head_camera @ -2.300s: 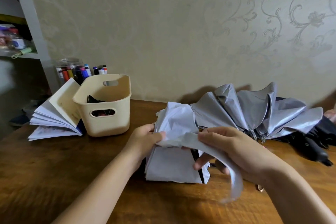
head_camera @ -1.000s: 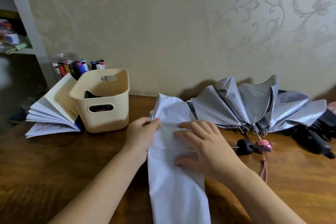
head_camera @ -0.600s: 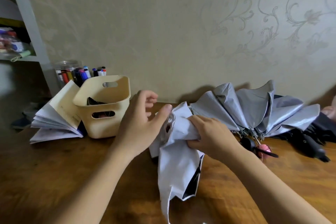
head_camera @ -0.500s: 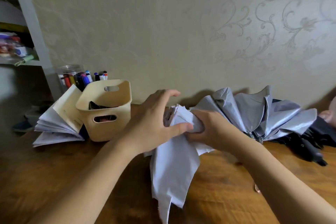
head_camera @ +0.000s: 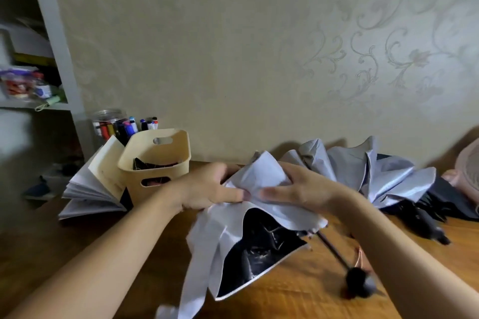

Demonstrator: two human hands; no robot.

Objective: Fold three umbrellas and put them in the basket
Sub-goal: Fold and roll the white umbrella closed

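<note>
We saw a wooden worktop (head_camera: 77, 248) with a smooth, faintly glossy brown finish. The umbrella (head_camera: 261, 181) was pale, creased cloth with a dark, matt lining. The basket (head_camera: 160, 163) looked like smooth matt cream plastic. The open book (head_camera: 90, 189) showed matt paper pages, and the jar (head_camera: 106, 116) was clear and shiny.
</note>
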